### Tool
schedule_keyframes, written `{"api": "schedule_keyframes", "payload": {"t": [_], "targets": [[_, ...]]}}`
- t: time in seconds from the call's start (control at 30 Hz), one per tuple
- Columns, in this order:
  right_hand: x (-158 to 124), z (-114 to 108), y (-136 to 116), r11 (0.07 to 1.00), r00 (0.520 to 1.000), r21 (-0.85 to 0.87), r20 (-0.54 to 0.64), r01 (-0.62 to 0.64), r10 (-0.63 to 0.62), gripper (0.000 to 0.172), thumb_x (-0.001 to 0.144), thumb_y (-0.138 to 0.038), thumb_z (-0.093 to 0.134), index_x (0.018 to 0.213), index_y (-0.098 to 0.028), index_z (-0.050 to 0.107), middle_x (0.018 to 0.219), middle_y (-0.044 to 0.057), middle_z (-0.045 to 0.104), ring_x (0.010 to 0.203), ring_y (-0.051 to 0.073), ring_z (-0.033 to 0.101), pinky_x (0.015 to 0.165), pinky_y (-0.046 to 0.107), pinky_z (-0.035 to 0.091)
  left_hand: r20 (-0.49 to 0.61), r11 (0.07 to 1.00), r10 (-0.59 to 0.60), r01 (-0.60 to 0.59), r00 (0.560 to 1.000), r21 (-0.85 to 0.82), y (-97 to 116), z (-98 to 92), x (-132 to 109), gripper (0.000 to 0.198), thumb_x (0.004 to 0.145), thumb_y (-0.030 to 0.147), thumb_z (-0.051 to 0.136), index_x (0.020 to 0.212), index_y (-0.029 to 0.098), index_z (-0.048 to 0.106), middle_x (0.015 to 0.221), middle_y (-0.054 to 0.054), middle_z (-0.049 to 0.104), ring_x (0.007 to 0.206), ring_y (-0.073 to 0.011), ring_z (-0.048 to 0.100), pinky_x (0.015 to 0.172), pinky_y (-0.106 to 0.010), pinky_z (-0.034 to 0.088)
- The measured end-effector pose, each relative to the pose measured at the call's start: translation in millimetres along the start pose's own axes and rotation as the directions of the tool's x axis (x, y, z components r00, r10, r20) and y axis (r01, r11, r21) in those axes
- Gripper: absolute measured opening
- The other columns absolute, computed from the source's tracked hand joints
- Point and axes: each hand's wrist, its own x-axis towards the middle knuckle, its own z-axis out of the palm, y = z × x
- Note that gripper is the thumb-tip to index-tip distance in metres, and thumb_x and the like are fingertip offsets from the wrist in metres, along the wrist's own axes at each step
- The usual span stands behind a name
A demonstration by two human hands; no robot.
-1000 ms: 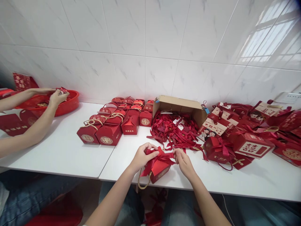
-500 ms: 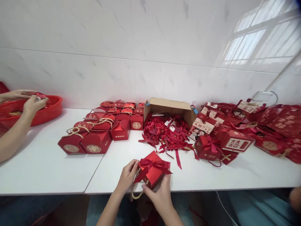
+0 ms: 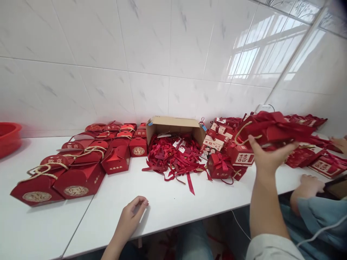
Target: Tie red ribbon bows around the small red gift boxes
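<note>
Along tiled wall [image 3: 146, 43] | white table [image 3: 168, 213] | right grip [image 3: 268, 155] holds box [image 3: 271, 130] | left grip [image 3: 131, 216] loosely curled

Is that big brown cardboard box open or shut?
Open: the cardboard box has a gaping side facing the camera, and red ribbons spill out of it onto the white table.

The left hand [image 3: 130, 216] is held low, its fingers [image 3: 137, 200] loosely curled, the thumb [image 3: 142, 208] kept near their tips. The right hand [image 3: 271, 155] is held higher, thumb and fingers spread in a grip, the forearm [image 3: 265, 206] angled below them.
</note>
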Motion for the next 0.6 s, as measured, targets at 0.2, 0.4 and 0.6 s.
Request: {"api": "schedule_keyframes", "payload": {"t": [0.2, 0.4, 0.6], "targets": [[27.2, 26.0, 51.7, 0.949, 0.953, -0.289, 0.230, -0.127, 0.198, 0.141, 0.046, -0.065, 0.074, 0.142, 0.003, -0.005, 0.145, 0.034, 0.008, 0.134, 0.045, 0.010, 0.108, 0.056, 0.014, -0.019, 1.000, -0.008, 0.008, 1.000, 0.011, 1.1, -0.1, -0.3, 0.032, 0.082, 0.049, 0.046, 0.075, 0.020, 0.057, 0.073, -0.002, 0.065, 0.076, -0.0201, 0.061, 0.073, -0.027, 0.047], [7.5, 30.2, 69.3, 0.928, 0.960, -0.341, 0.174, -0.149, 0.218, 0.144, 0.043, -0.064, 0.075, 0.143, -0.005, -0.011, 0.142, 0.034, 0.013, 0.131, 0.048, 0.015, 0.099, 0.066, 0.015, -0.016, 1.000, 0.001, 0.000, 1.000, 0.024, 0.3, -1.8, 0.1, 0.034, 0.082, 0.051, 0.046, 0.075, 0.021, 0.058, 0.073, -0.002, 0.066, 0.075, -0.0205, 0.062, 0.073, -0.028, 0.048], [-51.0, 12.3, 47.1, 0.980, 1.000, -0.200, 0.014, -0.002, 0.005, 0.122, 0.057, -0.059, 0.071, 0.144, -0.008, 0.001, 0.145, 0.028, 0.010, 0.135, 0.042, 0.009, 0.102, 0.064, 0.016, -0.080, 0.999, 0.008, -0.005, 0.997, 0.039, -3.0, 3.1, -1.8, 0.030, 0.081, 0.049, 0.048, 0.076, 0.021, 0.059, 0.076, -0.002, 0.065, 0.076, -0.0197, 0.062, 0.074, -0.027, 0.049]]}}
